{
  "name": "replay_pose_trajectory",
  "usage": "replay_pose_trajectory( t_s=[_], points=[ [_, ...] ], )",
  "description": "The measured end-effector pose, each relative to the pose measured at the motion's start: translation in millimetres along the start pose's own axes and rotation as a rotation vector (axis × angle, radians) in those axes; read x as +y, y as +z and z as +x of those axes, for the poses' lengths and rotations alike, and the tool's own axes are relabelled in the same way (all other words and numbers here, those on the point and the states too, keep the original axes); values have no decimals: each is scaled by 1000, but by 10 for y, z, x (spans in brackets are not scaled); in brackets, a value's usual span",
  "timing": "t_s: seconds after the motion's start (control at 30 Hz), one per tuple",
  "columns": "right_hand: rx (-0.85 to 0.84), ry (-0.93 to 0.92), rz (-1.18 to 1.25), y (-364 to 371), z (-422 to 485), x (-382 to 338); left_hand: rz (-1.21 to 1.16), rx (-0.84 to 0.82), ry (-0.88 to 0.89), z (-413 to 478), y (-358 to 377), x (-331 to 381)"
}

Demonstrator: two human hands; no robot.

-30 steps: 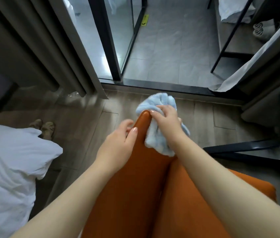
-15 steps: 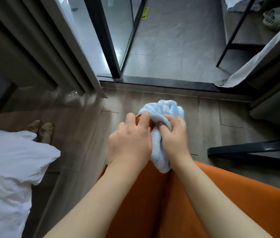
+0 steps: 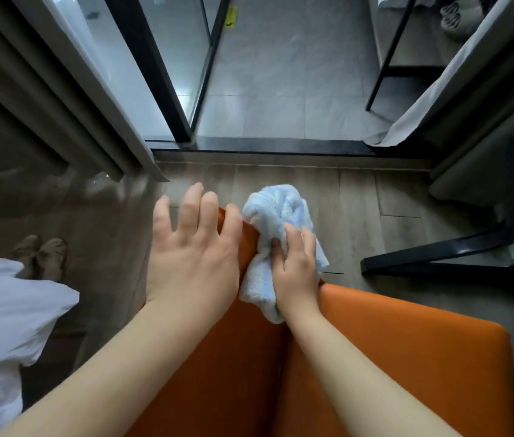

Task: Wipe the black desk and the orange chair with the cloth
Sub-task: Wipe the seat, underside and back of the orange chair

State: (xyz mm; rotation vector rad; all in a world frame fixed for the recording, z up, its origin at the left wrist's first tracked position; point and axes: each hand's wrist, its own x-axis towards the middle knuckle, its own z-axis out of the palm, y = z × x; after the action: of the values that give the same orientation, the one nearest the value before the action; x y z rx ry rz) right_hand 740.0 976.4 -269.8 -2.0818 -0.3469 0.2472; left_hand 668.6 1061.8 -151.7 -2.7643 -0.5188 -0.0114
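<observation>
While the right hand (image 3: 296,269) grips a bunched pale-blue cloth (image 3: 276,212), fingers curled into its folds, the cloth is pressed against the top edge of the orange chair (image 3: 407,357), at the narrow upper end of the chair's back. Part of the cloth stands above that edge, and part hangs down the right side of the back under the hand.

Just to the left on the same top edge lies the left hand (image 3: 192,257), open, with its fingers straight and spread, holding nothing. The finger nearest the cloth rests on the chair's edge, close beside the cloth. The other fingers reach past the edge, over the wooden floor (image 3: 359,197).

White bedding (image 3: 3,310) fills the lower left, and a pair of slippers (image 3: 41,253) sits on the floor just beyond it. A grey curtain (image 3: 44,89) hangs at the upper left, beside a glass door (image 3: 170,58) with a black frame, and grey tiles (image 3: 296,89) lie behind the threshold. To the right of the chair, a black furniture leg (image 3: 438,257) rests on the wooden floor.
</observation>
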Motion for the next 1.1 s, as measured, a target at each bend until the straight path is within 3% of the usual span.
replay_pose_trajectory(
  t_s=[0.07,0.17,0.3,0.4,0.47,0.53,0.63,0.8,0.87,0.93,1.0,1.1],
  points=[
    [-77,174,-178,-80,98,361,90,-169,91,70,3,123],
    [-226,308,-432,-373,223,921,219,-284,209,152,123,376],
    [-1,319,-589,-663,258,1328,221,-303,324,263,412,696],
    [-241,160,-726,-455,210,1456,192,-301,361,291,651,964],
    [-409,198,-784,-237,148,1572,153,-299,354,286,787,1107],
    [-471,265,-832,-135,145,1732,150,-263,332,275,887,1130],
    [-429,229,-998,-312,243,1953,266,-142,320,238,934,1075],
    [-237,403,-1257,-1041,302,2121,291,-96,336,205,971,1106],
    [-161,338,-1234,-1121,237,2042,298,-93,303,187,951,1112],
    [-109,159,-1063,-941,166,1848,262,-48,309,162,983,1095],
    [-16,36,-720,-553,90,1589,216,27,327,148,1022,1062],
    [-6,135,-159,-28,-45,1259,149,69,332,132,1065,1022]
  ],
)
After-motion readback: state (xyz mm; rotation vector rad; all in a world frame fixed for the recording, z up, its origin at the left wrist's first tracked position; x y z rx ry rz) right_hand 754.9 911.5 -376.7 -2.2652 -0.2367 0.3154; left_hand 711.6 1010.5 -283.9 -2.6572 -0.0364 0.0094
